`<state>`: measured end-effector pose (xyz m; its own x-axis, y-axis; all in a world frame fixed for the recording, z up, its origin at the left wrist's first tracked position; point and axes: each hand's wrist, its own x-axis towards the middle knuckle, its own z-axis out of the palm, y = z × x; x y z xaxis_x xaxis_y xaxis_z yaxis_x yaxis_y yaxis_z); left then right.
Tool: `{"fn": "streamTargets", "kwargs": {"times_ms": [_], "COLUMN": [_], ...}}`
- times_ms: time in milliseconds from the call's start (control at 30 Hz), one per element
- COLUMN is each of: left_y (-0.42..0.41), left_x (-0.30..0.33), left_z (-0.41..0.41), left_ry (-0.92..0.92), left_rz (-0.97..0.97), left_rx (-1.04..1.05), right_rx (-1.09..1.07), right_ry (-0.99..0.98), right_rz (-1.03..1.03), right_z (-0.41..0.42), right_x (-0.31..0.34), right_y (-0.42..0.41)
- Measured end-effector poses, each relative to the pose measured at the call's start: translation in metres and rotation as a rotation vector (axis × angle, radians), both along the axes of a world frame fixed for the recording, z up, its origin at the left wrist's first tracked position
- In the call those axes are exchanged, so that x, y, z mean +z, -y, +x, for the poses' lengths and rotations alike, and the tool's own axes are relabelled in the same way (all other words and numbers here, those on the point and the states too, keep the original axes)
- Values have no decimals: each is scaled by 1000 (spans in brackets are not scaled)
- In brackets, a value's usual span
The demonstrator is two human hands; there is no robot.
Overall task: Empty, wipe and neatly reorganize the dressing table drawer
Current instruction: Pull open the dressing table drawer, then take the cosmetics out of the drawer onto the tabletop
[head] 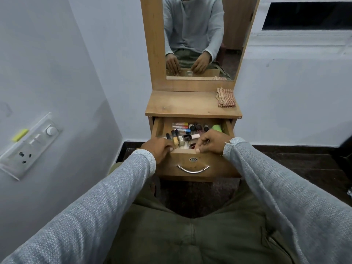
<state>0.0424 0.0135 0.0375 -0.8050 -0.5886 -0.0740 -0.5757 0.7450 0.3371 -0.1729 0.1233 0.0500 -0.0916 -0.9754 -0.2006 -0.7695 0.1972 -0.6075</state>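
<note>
The wooden dressing table drawer (198, 164) stands pulled out toward the near side, below the flat wooden table top (181, 105). Its front panel carries a curved chrome pull handle (192, 169) with a small round metal lock (193, 159) just above it.

The left hand (161, 149) grips the top edge of the drawer front at its left end, fingers curled over the edge. The right hand (211, 141) grips the same edge right of centre, thumb on the near face and fingers curled down inside the drawer. The two hands are apart, one to each side of the lock. Both arms wear grey knitted sleeves (266, 178).

The drawer is full. Its contents are a loose cluster of small cosmetic bottles and tubes (182, 132), with a green rounded object (217, 128) in the far right corner. Individual items are too small to identify.

A folded red-and-cream checked cloth (226, 97) lies at the far right of the table top. A wood-framed upright mirror (194, 35) rises behind it.

A white wall switch panel with socket (28, 147) is mounted on the left wall.
</note>
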Motion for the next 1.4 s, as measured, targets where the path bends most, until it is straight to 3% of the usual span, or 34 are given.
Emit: {"fn": "streamTargets", "kwargs": {"times_ms": [633,1067,1167,1267,1400], "left_y": [-12,-3,4,10,30], "left_x": [-1,2,4,4,0], "left_z": [27,24,21,17,2], "left_ry": [-10,16,-11,-107,-159], "left_rz": [292,409,494,580,371], "left_rx": [-137,-125,-63,67,221], "right_rx": [94,101,51,-90,-225], "right_ry": [214,238,260,185,57], "right_rz": [188,248,242,111,-22], "right_z": [13,10,9,10,14], "right_x": [-12,-11,-12,-17,-24], "right_y": [-24,-19,-12,3,35]}}
